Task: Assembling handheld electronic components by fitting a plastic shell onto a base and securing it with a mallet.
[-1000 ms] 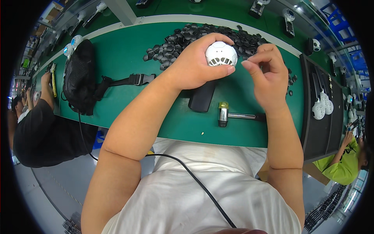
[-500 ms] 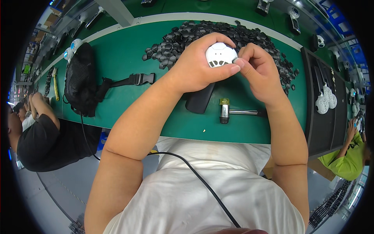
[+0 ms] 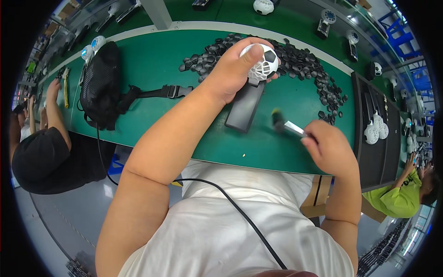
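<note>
— Left hand [image 3: 233,69] first: how does it sit?

— Raised over the green bench [image 3: 152,64], forearm running up from the lower left, fingers and thumb wrapped around a white ball [image 3: 261,62]. The thumb lies across the top of it.

— And the right hand [image 3: 331,150]?

— Lower and nearer the body, at the bench's front edge. It is closed round the metal handle of a small hammer [image 3: 287,127], whose dark head points left and looks blurred.

— Any packages or labels about?

— No cartons that I can make out. A flat black slab [image 3: 244,107] lies on the bench right under the ball. To the right stands a dark tray [image 3: 369,99] holding a few more white balls [image 3: 374,129]. Far left, a black mesh bag [image 3: 99,85] with a buckled strap [image 3: 159,92] trailing toward the middle.

— What does the ball look like?

— Round and white, its shell pierced by a honeycomb grille, with a dark patch or two like a football. It sits above the slab, just in front of a heap of small black pieces [image 3: 286,57] spread over the far half of the bench.

— Anyone else there?

— A person in black [image 3: 44,157] at the left, a hand on the bench, and a person in a yellow-green top [image 3: 397,203] at the lower right.
</note>
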The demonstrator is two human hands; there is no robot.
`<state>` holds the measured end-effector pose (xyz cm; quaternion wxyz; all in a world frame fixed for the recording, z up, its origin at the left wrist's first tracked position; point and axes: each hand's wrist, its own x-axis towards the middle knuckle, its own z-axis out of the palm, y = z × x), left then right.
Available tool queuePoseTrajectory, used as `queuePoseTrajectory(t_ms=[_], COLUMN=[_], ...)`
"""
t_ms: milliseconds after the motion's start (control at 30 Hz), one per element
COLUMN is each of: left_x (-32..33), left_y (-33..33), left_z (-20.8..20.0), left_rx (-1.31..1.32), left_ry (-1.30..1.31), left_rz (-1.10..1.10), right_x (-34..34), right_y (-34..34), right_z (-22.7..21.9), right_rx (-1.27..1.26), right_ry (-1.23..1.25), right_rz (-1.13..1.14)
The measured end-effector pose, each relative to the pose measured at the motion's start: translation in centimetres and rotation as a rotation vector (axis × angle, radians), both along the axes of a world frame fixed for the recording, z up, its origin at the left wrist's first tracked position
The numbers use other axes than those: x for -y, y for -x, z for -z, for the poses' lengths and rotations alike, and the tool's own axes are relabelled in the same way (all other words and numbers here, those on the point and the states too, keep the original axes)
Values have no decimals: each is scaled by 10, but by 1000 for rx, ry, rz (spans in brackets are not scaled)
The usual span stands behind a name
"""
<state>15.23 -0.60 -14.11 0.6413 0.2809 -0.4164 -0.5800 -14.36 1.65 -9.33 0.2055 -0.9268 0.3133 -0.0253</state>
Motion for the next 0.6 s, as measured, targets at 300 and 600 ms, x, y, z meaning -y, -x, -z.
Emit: queuePoseTrajectory(t_ms=[300, 600], left_x=[-1, -2], left_y=[7, 3], left_z=[10, 8], left_rx=[219, 327], left_ry=[36, 54], left_rz=[-34, -103], right_x=[8, -8], right_y=[-62, -57], right_z=[3, 11], right_rx=[475, 915], right_ry=[-98, -215], right_rz=[255, -16])
